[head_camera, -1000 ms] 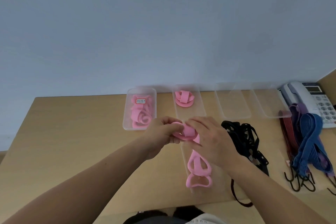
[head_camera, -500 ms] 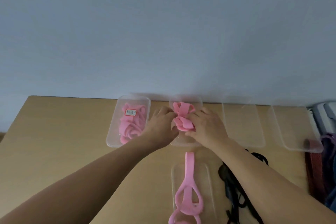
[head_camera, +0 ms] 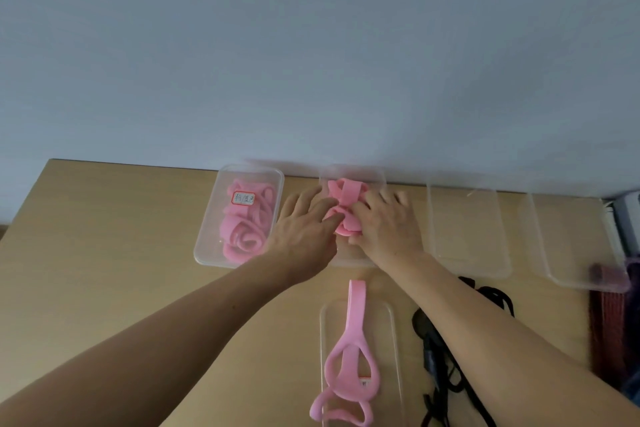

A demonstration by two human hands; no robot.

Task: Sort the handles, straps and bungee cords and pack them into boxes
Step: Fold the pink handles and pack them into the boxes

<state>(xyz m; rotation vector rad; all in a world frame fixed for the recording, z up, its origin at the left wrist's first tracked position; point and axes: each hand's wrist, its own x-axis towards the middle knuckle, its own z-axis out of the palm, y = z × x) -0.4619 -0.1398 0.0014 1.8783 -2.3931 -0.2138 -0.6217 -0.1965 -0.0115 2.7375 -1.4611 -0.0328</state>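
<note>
Both my hands are inside the second clear box [head_camera: 353,262] at the table's back. My left hand [head_camera: 304,229] and my right hand [head_camera: 386,225] pinch a folded pink handle [head_camera: 344,224] between them, just in front of another folded pink handle [head_camera: 346,191] lying in the same box. A clear box [head_camera: 207,246] to the left is full of pink handles and bears a red-framed label. More pink handles [head_camera: 349,360] lie on a clear lid [head_camera: 394,350] near me.
Two clear boxes [head_camera: 467,263] [head_camera: 568,274] with nothing in them stand to the right. Black straps [head_camera: 436,350] lie beside my right forearm. Red and purple bungee cords [head_camera: 609,315] and part of a phone [head_camera: 628,215] sit at the right edge.
My hands carried the folded pink handle from the table's middle back into the second box and lowered it there. My head tilted, so the view shifted.
</note>
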